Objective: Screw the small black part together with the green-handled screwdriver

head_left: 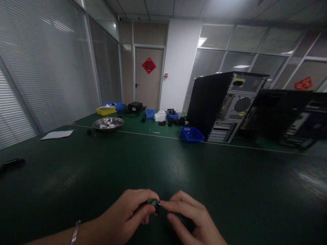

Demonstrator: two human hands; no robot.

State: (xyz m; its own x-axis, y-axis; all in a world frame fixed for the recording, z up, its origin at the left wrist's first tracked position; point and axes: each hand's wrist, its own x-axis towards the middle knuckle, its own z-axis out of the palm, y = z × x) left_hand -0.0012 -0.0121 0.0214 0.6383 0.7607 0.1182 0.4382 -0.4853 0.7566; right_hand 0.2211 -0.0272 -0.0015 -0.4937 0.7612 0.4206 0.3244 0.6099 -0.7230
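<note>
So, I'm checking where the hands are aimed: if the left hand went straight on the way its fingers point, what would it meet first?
The left hand points right, across the small green part it pinches. Just past that it would meet the fingertips of the right hand, which touch the same part.

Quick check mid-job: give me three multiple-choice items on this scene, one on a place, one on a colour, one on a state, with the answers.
1. Where does the steel bowl stand?
A. far left of the table
B. beside the hands
C. on the computer tower

2. What colour is the bin nearest the computer tower?
A. yellow
B. blue
C. red

3. How is the small green part held?
A. lying loose
B. in one hand only
C. pinched between both hands

Answers: 1 A, it sits far off near the paper sheet. 2 B, it shows blue. 3 C, left hand and right hand fingers meet on it.
</note>
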